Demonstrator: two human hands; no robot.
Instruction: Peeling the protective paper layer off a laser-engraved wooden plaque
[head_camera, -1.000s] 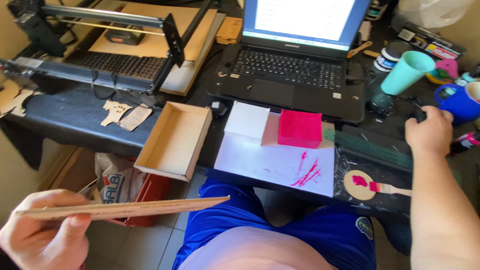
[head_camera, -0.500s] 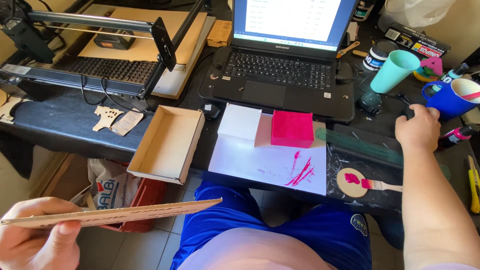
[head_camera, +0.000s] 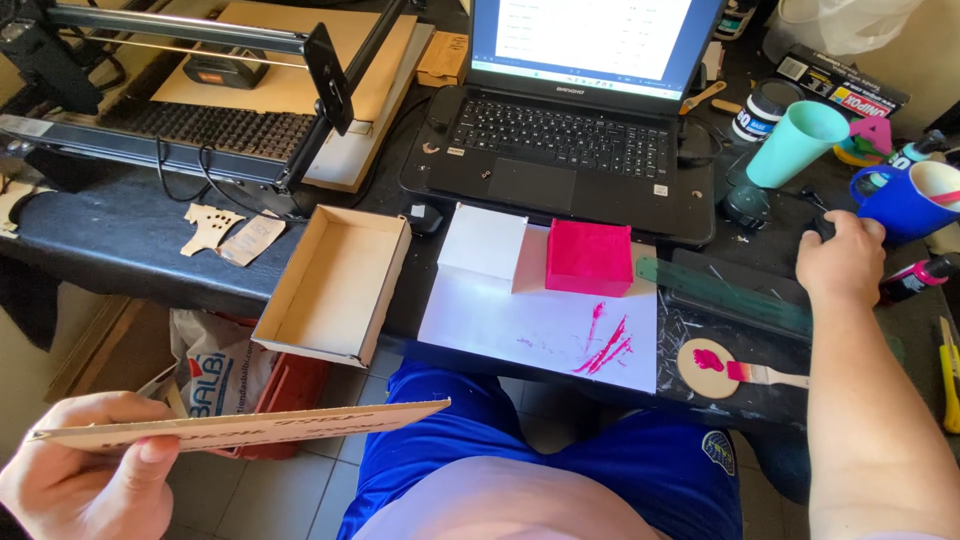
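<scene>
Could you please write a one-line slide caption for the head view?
Left hand holds a thin wooden board; right hand rests on a cluttered desk beside a blue mug.

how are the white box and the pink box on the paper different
The white box is plain white, while the pink box is bright pink all over. The white box sits on the left, nearer the open cardboard tray; the pink box sits on the right, just above the pink paint smears. Both are small, squarish and closed, and they rest side by side on the white sheet in front of the laptop.
</scene>
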